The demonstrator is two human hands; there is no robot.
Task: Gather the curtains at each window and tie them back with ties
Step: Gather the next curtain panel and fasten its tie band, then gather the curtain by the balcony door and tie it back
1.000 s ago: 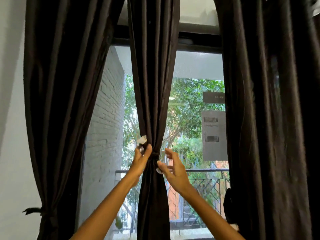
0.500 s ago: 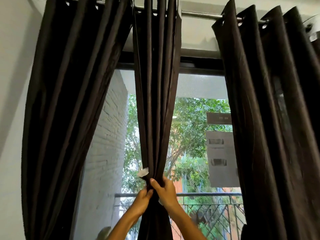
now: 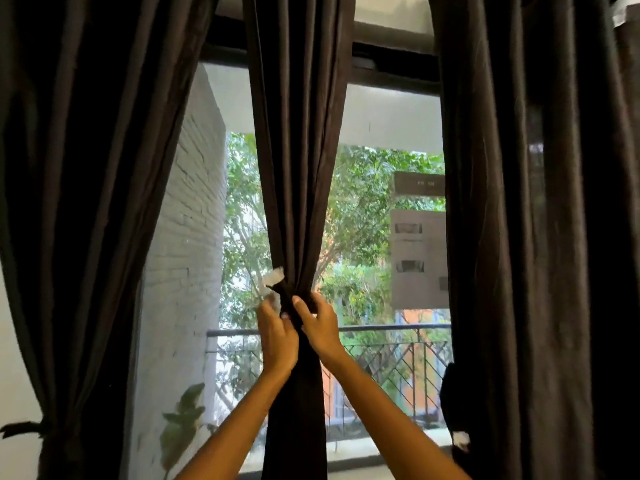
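Both my hands at the pinch of the middle curtain [image 3: 298, 168].

Head view: my left hand [image 3: 277, 336] and right hand [image 3: 320, 327] have their fingers curled round the gathered waist of the dark curtain, where a pale-ended tie [image 3: 273, 277] sticks out. Papers [image 3: 417, 258] on the window glass [image 3: 388, 123] carry writing too blurred to read.

left hand [image 3: 278, 336] + right hand [image 3: 320, 325] grip middle curtain [image 3: 298, 150] | tie [image 3: 287, 296] at pinch
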